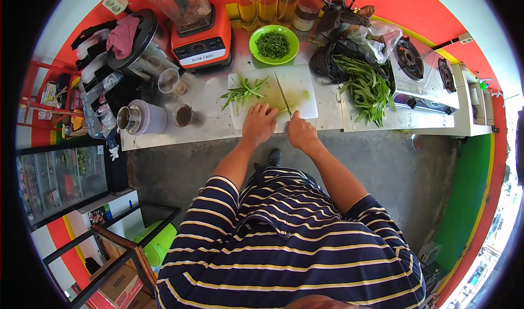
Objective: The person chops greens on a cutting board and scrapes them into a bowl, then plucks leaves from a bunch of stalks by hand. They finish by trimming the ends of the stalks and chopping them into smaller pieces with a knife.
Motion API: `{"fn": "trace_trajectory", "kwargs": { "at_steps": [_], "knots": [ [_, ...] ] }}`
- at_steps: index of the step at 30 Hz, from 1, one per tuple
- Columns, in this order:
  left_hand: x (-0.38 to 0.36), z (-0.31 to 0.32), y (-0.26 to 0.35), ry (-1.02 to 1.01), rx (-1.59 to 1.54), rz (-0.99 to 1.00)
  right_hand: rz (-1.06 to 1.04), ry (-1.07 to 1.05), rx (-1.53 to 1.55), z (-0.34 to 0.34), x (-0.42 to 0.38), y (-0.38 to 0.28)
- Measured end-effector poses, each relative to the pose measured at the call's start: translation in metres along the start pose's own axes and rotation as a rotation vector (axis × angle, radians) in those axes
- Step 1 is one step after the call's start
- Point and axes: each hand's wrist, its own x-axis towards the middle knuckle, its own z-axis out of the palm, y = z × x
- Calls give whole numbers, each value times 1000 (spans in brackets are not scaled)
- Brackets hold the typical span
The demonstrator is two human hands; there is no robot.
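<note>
A white cutting board (303,82) lies on the metal counter. My right hand (302,131) is closed round the handle of a knife (283,92), whose blade points away across the board. Just left of the blade, my left hand (259,123) rests on the board's near edge, its fingers bent and close together. A few pale green stems show by its fingertips; whether it grips them is hidden. Leafy green pieces (244,91) lie on the board's left part. Beyond the board stands a green bowl (295,47) holding chopped greens (273,45).
Leafy greens (367,88) spill from a black bag (323,63) on the right, beside a gas stove (420,71). A red blender (201,44), oil bottles (267,6) and a jar (307,13) stand behind. Left are a glass (183,115) and a metal-topped container (150,117).
</note>
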Motion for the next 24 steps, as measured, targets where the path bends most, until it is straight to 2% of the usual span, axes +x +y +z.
{"fn": "trace_trajectory", "kwargs": {
  "at_steps": [6, 8, 18, 24],
  "knots": [
    [1, 0, 0, -8, -18, -16, 70, -22, 29, 11, -7, 1],
    [0, 0, 0, -5, -15, -15, 3, 14, 4, 6, 6, -1],
    [1, 1, -2, 19, -33, -14, 46, -11, -33, 12, -2, -5],
    [0, 1, -3, 17, -20, -6, -5, 16, -64, 6, 2, -6]
  ]
}}
